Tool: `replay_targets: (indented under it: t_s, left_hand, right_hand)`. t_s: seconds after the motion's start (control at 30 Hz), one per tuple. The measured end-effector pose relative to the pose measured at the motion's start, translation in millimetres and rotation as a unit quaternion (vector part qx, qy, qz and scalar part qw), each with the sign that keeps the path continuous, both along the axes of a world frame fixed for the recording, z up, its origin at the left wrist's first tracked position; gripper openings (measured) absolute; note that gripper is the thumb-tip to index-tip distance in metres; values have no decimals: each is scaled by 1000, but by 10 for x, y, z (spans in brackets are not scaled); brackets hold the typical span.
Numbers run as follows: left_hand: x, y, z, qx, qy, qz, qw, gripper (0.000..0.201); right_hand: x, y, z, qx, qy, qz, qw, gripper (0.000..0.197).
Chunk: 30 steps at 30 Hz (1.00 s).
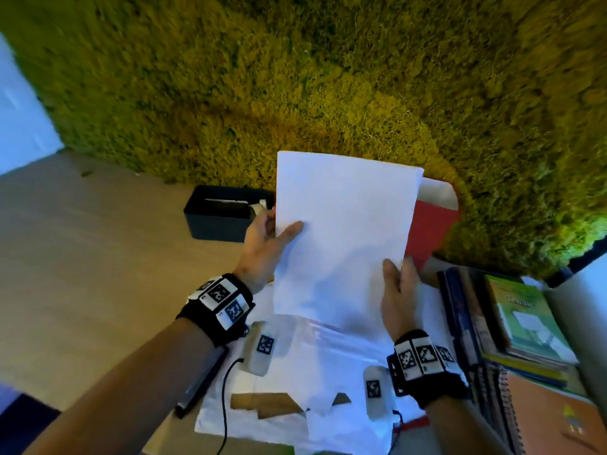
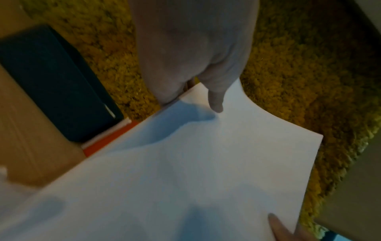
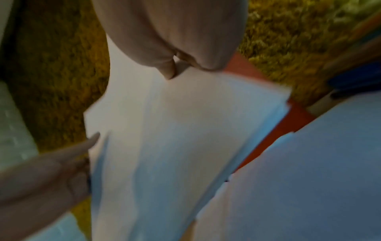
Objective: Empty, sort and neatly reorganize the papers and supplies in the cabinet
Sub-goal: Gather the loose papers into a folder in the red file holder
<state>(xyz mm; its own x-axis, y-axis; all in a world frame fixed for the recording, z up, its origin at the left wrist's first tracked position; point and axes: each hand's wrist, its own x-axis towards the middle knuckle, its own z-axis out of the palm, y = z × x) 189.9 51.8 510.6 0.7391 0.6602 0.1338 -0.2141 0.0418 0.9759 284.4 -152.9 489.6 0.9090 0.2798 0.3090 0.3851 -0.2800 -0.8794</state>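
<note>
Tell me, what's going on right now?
Left hand and right hand grip the white sheets, lifted. Loose papers on desk below. Nothing blocking.

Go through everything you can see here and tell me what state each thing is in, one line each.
Left hand: holds the left edge of the white sheets, thumb on top.
Right hand: holds their lower right corner.
White sheets: lifted, held upright between both hands.
Loose papers: spread flat on the table, overlapping.
Dark box: open on top, something inside.
Red folder: behind the sheets, mostly hidden.
Books: stacked flat at right.
Pen: lying on the table.
</note>
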Motion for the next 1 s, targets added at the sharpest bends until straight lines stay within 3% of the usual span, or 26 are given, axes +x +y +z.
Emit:
replay_targets:
  t_s: [0.07, 0.2, 0.33, 0.43, 0.47, 0.57, 0.7, 0.77, 0.87, 1.0]
  left_hand:
    - [-135, 267, -36, 23, 77, 9, 997, 37]
    - [-505, 875, -219, 101, 203, 20, 974, 24]
    - [-878, 1375, -424, 128, 303, -11, 944, 32]
    - [-1151, 1766, -598, 122, 349, 7, 929, 41]
    - [-1220, 1894, -648, 130, 357, 17, 925, 42]
    - [-1280, 2195, -797, 157, 353, 16, 922, 53]
    - [-1233, 2427, -916, 111, 336, 43, 934, 36]
    - [-1161, 2571, -1052, 104, 294, 49, 949, 38]
    - [-973, 2885, -1439, 103, 291, 28, 951, 47]
    - [-1019, 2880, -1258, 158, 353, -11, 922, 16]
  right_hand:
    - [-34, 230, 68, 13, 15, 10, 1000, 14]
    - [-159, 780, -32, -49, 149, 87, 984, 10]
    - [-443, 1355, -365, -157, 220, 139, 953, 42]
    - [-720, 1731, -592, -157, 249, 158, 943, 52]
    - [-817, 1841, -588, -154, 258, 168, 939, 51]
    - [-989, 2143, -587, -168, 290, 192, 922, 22]
    - [-856, 2443, -923, -196, 286, 166, 923, 45]
    - [-759, 2529, -1009, -213, 271, 150, 927, 46]
    - [-850, 2604, -752, -251, 282, 144, 915, 8]
    - [-878, 2641, -811, -304, 300, 164, 889, 22]
